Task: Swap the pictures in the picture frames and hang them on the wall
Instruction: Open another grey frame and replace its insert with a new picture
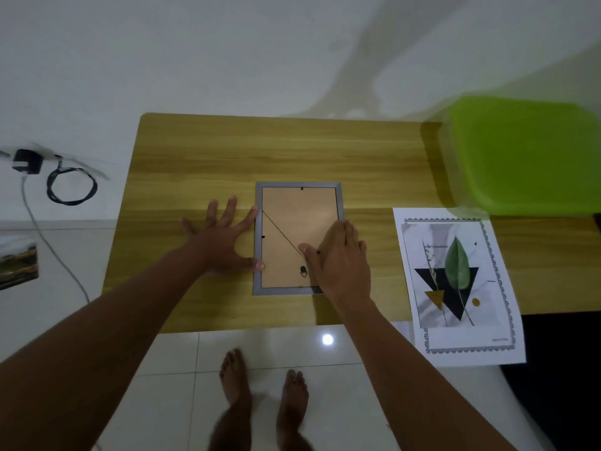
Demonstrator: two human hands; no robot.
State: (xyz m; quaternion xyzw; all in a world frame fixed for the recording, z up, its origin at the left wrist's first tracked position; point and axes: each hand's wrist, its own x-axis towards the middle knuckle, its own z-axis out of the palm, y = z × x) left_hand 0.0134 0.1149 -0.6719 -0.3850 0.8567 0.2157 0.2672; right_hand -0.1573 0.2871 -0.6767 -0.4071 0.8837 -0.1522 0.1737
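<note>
My left hand (221, 242), spread, steadies the face-down frame (289, 219) on the table (260, 151) while my right hand (341, 258), fingers together, presses its backing (light, stiff, likely fragile glass underneath, so I'd lift by the rails).

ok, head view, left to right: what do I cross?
coiled black cable → left hand → picture frame → leaf print → green plastic lid. Right hand left out: it lies over the frame.
</note>
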